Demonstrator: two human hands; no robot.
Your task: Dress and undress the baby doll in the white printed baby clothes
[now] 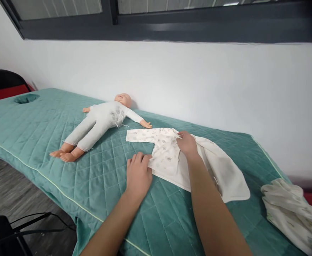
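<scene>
A small white baby garment point(169, 151) with a faint print lies spread on the green quilted cover point(113, 192), one sleeve stretched to the left. Its right part is folded open and shows a plain inner side. My left hand point(139, 174) is closed on the garment's lower left edge, thumb against the cloth. Near the neckline, my right hand point(187, 143) pinches the front edge of the cloth. A doll point(102, 115) with a white cloth body lies on its back to the left, its one hand close to the sleeve.
A crumpled white printed cloth point(294, 213) lies at the right edge of the bed. Behind the bed rises a white wall point(172, 78) below a dark window frame point(198, 28). A black object with cables point(1, 234) stands at the lower left.
</scene>
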